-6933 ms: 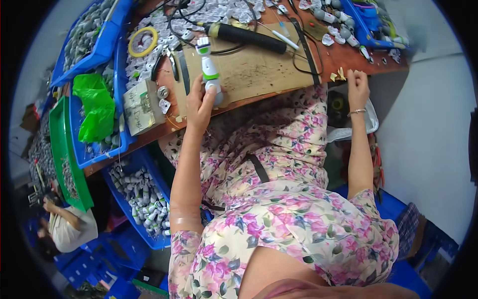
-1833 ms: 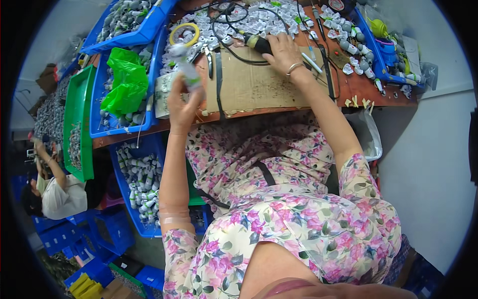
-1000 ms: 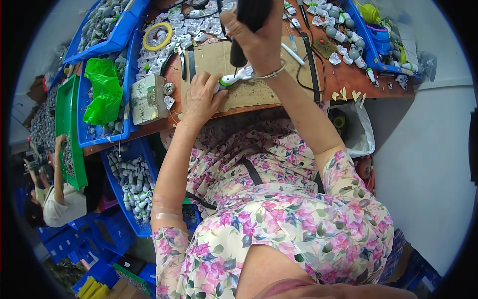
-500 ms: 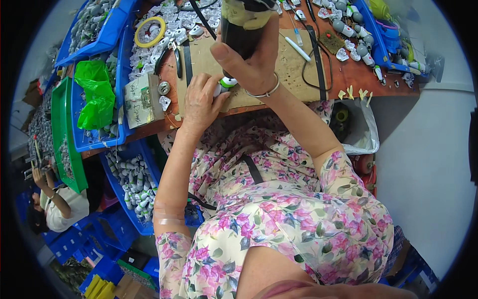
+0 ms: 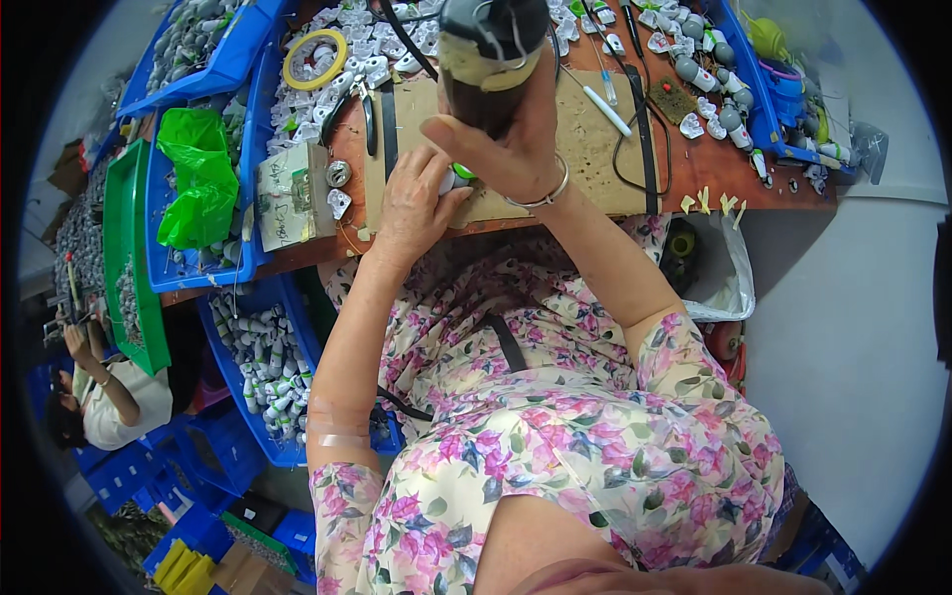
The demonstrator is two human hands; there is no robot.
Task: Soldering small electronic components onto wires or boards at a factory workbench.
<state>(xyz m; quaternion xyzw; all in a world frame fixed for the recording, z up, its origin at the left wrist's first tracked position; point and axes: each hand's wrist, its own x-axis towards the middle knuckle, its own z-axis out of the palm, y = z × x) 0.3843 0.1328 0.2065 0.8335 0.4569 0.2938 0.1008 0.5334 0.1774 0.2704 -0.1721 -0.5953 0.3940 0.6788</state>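
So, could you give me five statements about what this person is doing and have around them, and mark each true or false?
1. The right hand grips a black tool. True.
2. The left hand is on a white-and-green piece. True.
3. The pliers are in the left hand. False: they lie on the table, left of the cardboard.
4. The green plastic bag lies on the floor. False: it lies in a blue bin.
5. A yellow ring lies among white parts. True.
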